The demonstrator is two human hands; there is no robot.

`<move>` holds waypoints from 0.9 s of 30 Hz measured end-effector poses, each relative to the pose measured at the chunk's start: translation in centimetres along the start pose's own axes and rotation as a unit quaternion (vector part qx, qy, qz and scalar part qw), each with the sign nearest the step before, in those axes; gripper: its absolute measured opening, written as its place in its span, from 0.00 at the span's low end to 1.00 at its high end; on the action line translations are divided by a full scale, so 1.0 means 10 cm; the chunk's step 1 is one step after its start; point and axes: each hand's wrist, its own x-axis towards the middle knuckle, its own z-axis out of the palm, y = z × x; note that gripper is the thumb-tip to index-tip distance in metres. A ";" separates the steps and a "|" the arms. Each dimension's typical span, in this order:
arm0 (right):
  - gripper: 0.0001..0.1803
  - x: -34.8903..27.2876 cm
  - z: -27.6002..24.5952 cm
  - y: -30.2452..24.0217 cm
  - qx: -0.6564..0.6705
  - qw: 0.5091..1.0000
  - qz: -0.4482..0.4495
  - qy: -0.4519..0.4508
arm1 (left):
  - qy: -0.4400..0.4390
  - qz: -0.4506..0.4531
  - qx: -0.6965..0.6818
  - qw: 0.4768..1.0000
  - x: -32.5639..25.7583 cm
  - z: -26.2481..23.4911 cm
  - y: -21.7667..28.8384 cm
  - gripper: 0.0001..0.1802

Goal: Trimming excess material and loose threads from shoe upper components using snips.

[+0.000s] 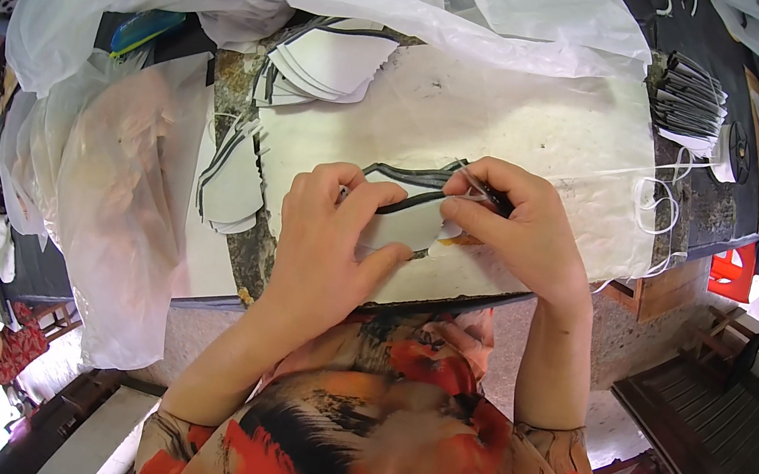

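Note:
Over the pale work sheet (558, 147), my left hand (319, 237) is closed on a white curved piece with dark edging (397, 223), its thumb along the near side and its fingers at the dark edge. Closed in a pinch at the right end of that piece is my right hand (529, 223). A slim dark object (500, 200) shows among the right fingers; its kind is mostly hidden. Just beyond the held piece lies another dark-edged strip (411, 175), partly covered by my hands.
Fanned white dark-edged pieces (329, 61) lie at the far left, with more pieces (235, 181) nearer. A stack of similar pieces (690, 99) stands far right, beside a spool (734, 152) and loose white cord (655, 199). Plastic sheeting (127, 203) drapes over the left edge.

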 end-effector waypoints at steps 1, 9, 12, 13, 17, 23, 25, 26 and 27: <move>0.08 -0.01 -0.01 0.00 0.015 1.000 0.008 -0.007 | 0.000 -0.001 -0.001 1.000 0.03 -0.05 0.04 0.25; 0.08 -0.09 0.03 -0.09 0.002 1.000 -0.002 -0.022 | -0.085 0.005 -0.113 0.990 0.30 -0.13 0.06 0.09; 0.08 -0.11 -0.06 0.03 0.007 0.996 -0.079 -0.026 | -0.230 -0.200 -0.282 0.910 0.36 -0.29 0.06 0.07; 0.08 -0.12 -0.09 0.06 0.003 0.987 -0.156 -0.047 | -0.229 -0.202 -0.281 0.910 0.36 -0.34 0.01 0.07; 0.11 -0.27 -0.08 -0.02 -0.225 0.931 -0.274 -0.092 | -0.281 -0.239 -0.348 0.862 0.34 -0.53 -0.17 0.06; 0.12 -0.30 0.15 -0.07 -0.407 0.887 -0.220 0.005 | -0.278 -0.264 -0.466 0.797 0.16 -0.54 -0.27 0.08; 0.12 -0.28 0.16 -0.08 -0.368 0.914 -0.171 -0.012 | -0.240 -0.282 -0.510 0.776 0.10 -0.50 -0.21 0.11; 0.12 -0.27 0.16 -0.08 -0.369 0.913 -0.171 -0.012 | -0.239 -0.282 -0.511 0.776 0.07 -0.48 -0.20 0.11; 0.13 -0.27 0.16 -0.07 -0.348 0.921 -0.175 -0.017 | -0.231 -0.290 -0.532 0.762 0.04 -0.44 -0.21 0.12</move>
